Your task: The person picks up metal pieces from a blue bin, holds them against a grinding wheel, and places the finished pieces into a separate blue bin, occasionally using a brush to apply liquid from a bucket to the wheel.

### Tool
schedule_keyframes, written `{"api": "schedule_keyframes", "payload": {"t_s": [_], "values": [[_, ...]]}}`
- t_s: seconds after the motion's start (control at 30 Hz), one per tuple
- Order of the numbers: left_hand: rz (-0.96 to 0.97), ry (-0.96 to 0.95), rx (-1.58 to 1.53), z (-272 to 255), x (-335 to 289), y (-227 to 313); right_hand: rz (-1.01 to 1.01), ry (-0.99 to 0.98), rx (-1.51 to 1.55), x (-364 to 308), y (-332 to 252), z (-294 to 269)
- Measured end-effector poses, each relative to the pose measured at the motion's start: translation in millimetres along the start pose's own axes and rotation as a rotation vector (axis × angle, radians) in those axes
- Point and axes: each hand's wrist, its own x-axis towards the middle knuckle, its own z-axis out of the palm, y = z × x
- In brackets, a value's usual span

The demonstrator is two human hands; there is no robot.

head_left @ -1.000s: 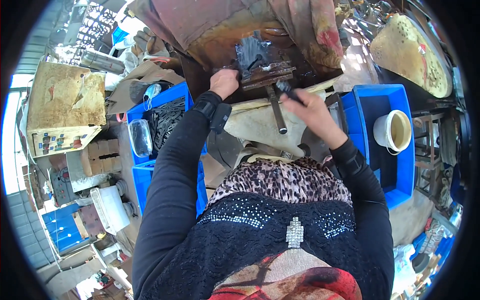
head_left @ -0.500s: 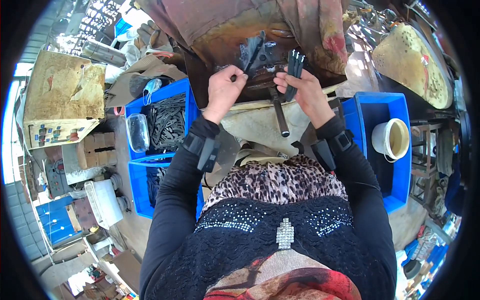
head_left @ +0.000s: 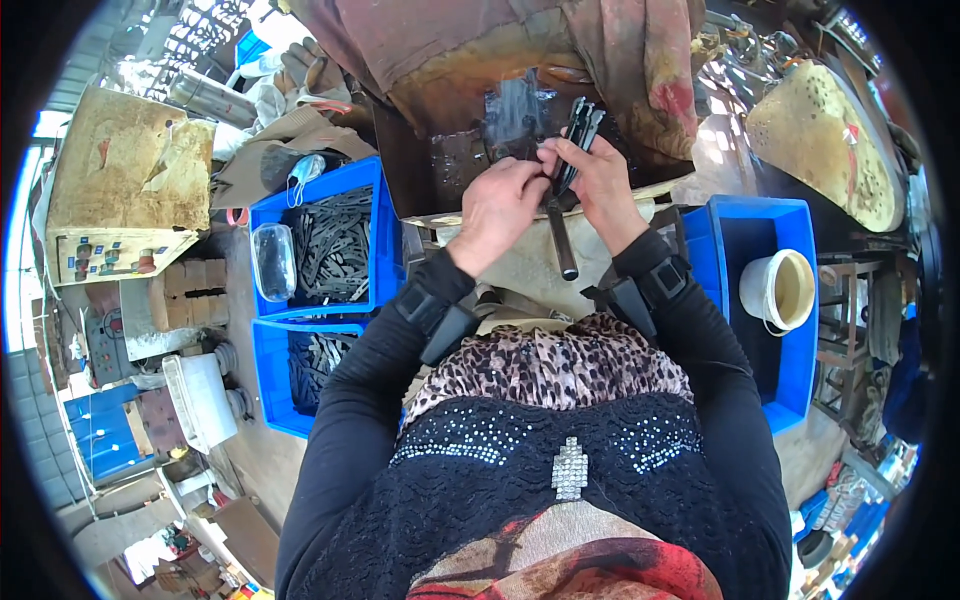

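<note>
My right hand (head_left: 608, 188) is closed round a small bundle of dark, narrow metal strips (head_left: 584, 124). Their shiny upper ends fan out above my fingers. Beside it, my left hand (head_left: 500, 208) is closed, its curled fingertips against the lower end of the bundle; what they pinch is hidden. Both hands are over the front edge of a brown, wet metal housing (head_left: 410, 170). Inside it, beyond my hands, a wet grey patch (head_left: 518, 108) glistens. A dark rod-like handle (head_left: 562, 245) juts from the housing toward me, below my hands.
To the left, two blue bins (head_left: 378, 240) hold many dark strips (head_left: 335, 250), with a clear plastic tub (head_left: 273, 262) on one. At right, a blue bin (head_left: 800, 360) holds a white bucket (head_left: 778, 292). Stained cloth (head_left: 470, 40) drapes over the housing. A control box (head_left: 130, 180) stands far left.
My left hand has moved right and toward me, from over the wet patch to the bundle. The strip it held there no longer shows at that spot. My right hand has tilted the bundle.
</note>
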Motion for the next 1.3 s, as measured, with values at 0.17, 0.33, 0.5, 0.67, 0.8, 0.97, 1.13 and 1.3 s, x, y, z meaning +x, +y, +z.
{"api": "schedule_keyframes", "payload": {"t_s": [0.17, 0.33, 0.5, 0.67, 0.8, 0.97, 1.13, 1.3], "values": [[-0.437, -0.033, -0.635, -34.5, 17.0, -18.7, -0.048, -0.04, -0.187, -5.9, -12.1, -29.0], [-0.526, -0.058, -0.727, -28.1, 42.2, -87.3, -0.062, -0.153, -0.492, -32.2, -24.9, -42.2], [-0.295, -0.194, -0.616, 7.1, 45.6, -127.3, -0.044, -0.42, -0.948, -88.4, -36.6, -32.1], [-0.078, -0.325, -0.28, 18.0, 50.9, -123.3, -0.148, -0.6, -1.087, -103.0, -31.1, -33.5], [0.048, -0.348, -0.199, 19.5, 52.3, -127.4, -0.38, -0.619, -1.154, -103.2, -19.3, -37.6], [0.183, -0.385, -0.033, 27.2, 56.4, -133.3, -0.444, -0.682, -1.271, -102.8, -27.7, -31.3], [0.202, -0.397, 0.008, 9.9, 57.6, -130.6, -0.545, -0.719, -1.327, -102.4, -28.0, -28.9], [0.164, -0.348, 0.078, -20.1, 46.7, -103.0, -0.606, -0.73, -1.377, -104.7, -27.1, -33.5]]}}
